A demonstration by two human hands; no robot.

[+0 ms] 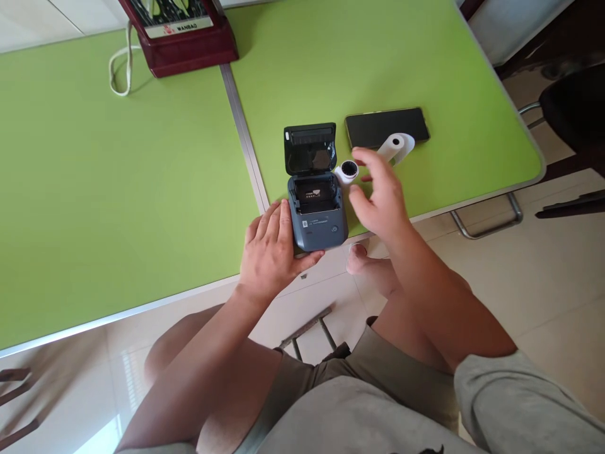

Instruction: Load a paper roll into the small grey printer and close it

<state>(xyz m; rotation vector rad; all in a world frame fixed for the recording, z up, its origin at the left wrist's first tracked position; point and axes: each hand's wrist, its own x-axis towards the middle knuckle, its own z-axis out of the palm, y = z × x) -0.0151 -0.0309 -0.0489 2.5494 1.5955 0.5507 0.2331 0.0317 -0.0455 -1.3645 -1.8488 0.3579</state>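
A small dark blue-grey label printer (pixel 317 224) sits near the table's front edge with its lid (pixel 310 149) raised and its inner compartment showing. My left hand (pixel 271 246) grips its left side, with the fingers along the side and the thumb across the front lower edge. Beside the printer's right side is a small white roll (pixel 348 170) with a dark core. My right hand (pixel 380 192) is just right of that roll, thumb and fingers apart, with nothing visible between them. Behind this hand lies a partly unwound white paper roll (pixel 393 146).
A black smartphone (pixel 385 126) lies behind the paper roll on the green table (pixel 142 189). A dark red framed device (pixel 189 47) with a white cord (pixel 128 63) stands at the back left. A metal strip (pixel 243 132) divides the tabletop. A dark chair (pixel 574 107) is at the right.
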